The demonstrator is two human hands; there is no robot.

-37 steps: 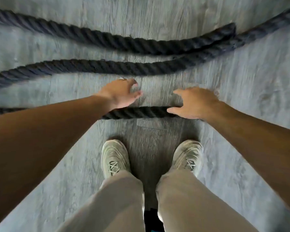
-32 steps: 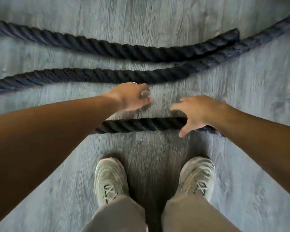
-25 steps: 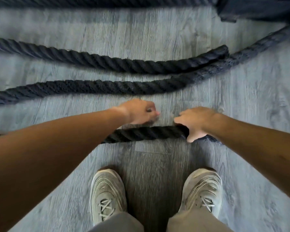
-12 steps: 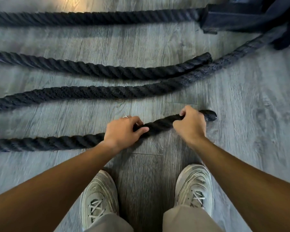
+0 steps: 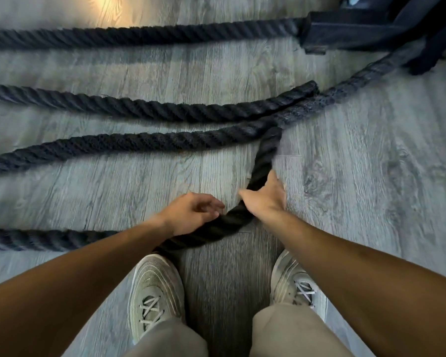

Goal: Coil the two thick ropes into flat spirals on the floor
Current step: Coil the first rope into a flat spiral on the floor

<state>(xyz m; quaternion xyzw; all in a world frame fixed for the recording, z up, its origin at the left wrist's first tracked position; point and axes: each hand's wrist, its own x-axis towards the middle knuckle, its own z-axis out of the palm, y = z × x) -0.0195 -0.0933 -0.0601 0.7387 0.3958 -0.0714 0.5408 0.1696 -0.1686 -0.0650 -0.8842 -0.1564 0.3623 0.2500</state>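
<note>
Thick dark twisted ropes lie across the grey wood floor. The near rope (image 5: 44, 239) runs in from the left, passes under my hands and bends sharply away from me; its free end (image 5: 272, 136) touches the second strand (image 5: 129, 143). My right hand (image 5: 265, 199) grips the near rope at the bend. My left hand (image 5: 191, 213) lies over the same rope just left of the bend, fingers loosely curled on it. A third strand (image 5: 144, 109) ends at the right, and a fourth (image 5: 139, 34) lies along the top.
A dark metal frame base (image 5: 350, 29) stands at the top right, where the far strands lead. My two pale sneakers (image 5: 155, 292) stand just behind the near rope. Bare floor (image 5: 371, 176) stretches to the right of my hands.
Both hands came down and took hold of the near rope. My right hand then swung its end from pointing right to pointing away from me, forming a bend.
</note>
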